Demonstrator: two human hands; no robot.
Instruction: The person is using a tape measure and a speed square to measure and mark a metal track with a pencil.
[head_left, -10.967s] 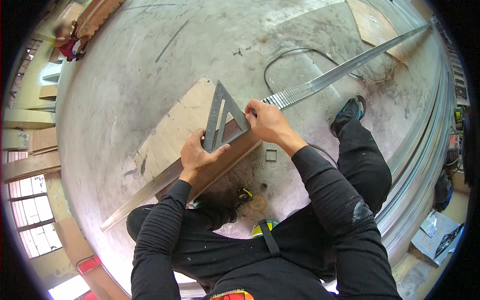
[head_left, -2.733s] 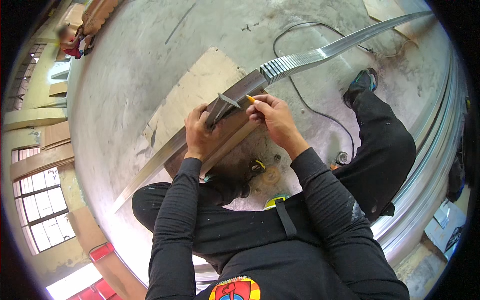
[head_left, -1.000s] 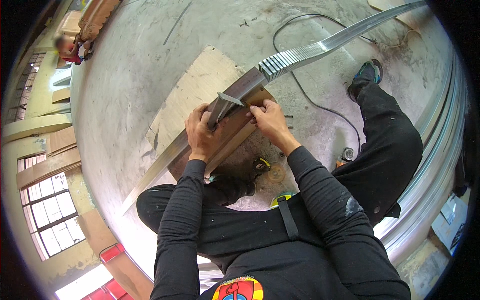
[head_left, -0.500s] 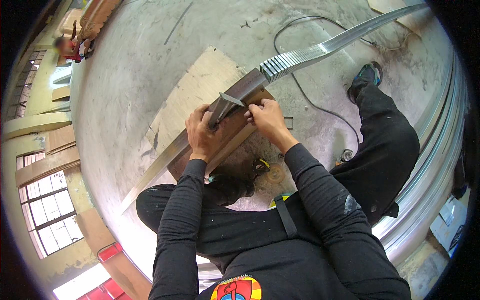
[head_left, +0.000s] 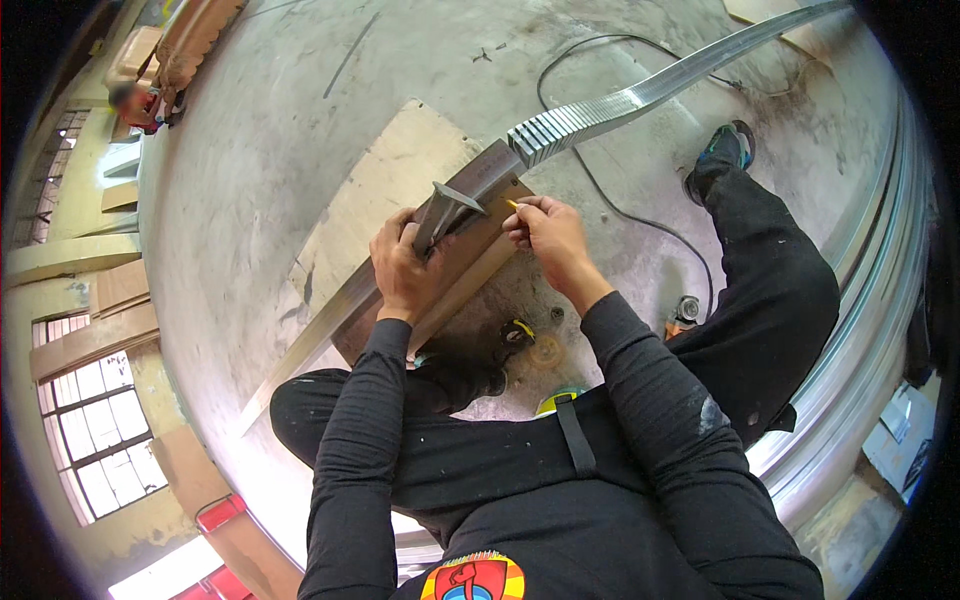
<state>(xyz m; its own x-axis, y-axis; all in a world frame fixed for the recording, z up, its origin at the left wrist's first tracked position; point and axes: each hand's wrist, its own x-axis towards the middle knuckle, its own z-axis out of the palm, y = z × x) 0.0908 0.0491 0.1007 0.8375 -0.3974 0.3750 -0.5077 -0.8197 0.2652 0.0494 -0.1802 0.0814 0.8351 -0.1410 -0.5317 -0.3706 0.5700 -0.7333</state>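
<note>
A: What is the left hand (head_left: 402, 265) doing?
B: It is closed around a grey metal triangular square (head_left: 445, 210), seen almost edge-on, which sits against a long silver metal profile (head_left: 575, 125).
A: Where does that profile lie?
B: It runs slantwise in front of the person, from near the left knee up to the far right. A row of narrow crosswise slits scores one stretch, just past the square and the right hand (head_left: 552, 235). Beneath the nearer part is a brown wooden board (head_left: 462, 262).
A: And the right hand, is it spread?
B: No, narrow: thumb and fingers pinch a short yellow pencil (head_left: 512, 204). Its tip is just beside the square's edge, apart from it. I cannot tell how much of it the fingers hide.
A: What lies round about?
B: A flat pale plywood sheet (head_left: 390, 150) on the grey concrete floor (head_left: 260, 180), beyond the profile. A thin black cable (head_left: 620, 210) curves over the floor to the right, and a black-and-yellow tape measure (head_left: 518, 333) is near the person's feet.
A: Anyone else?
B: A co-worker in red (head_left: 150, 112), well apart at the upper left.
</note>
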